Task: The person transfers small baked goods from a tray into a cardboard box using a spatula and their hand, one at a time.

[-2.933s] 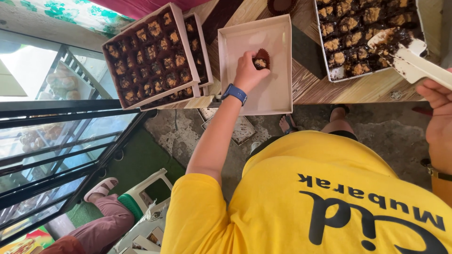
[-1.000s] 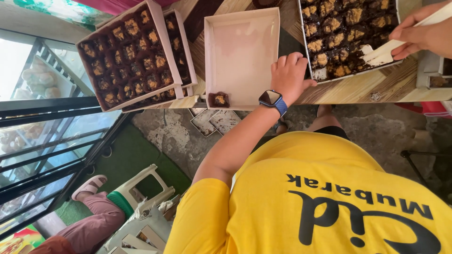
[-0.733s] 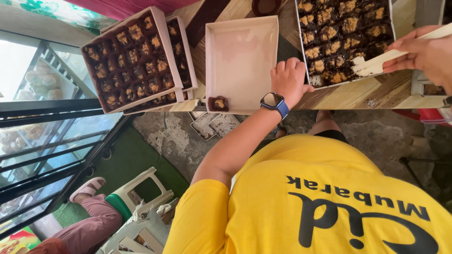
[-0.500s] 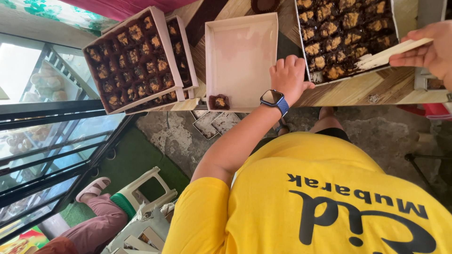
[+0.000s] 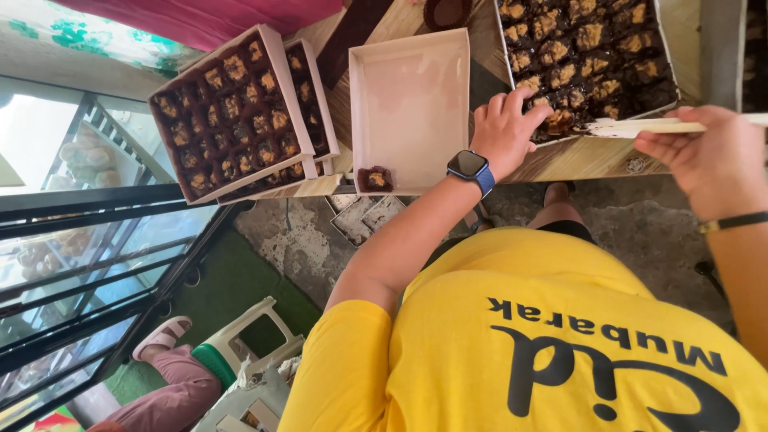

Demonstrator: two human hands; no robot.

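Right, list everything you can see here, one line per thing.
baking tray: one, white-rimmed, full of dark cut brownies, top right on the table
spatula: one, white, over the tray's near edge
open box: one, white, centre, a single brownie in its near corner
filled boxes: two, white, packed with brownies, stacked at left
table: one, wooden
stool: one, white plastic, on the floor
other person's leg: one, pink trousers, bottom left
smartwatch: one, blue strap, left wrist
left hand: fingers on a brownie at the tray's edge
right hand: grip closed on the spatula
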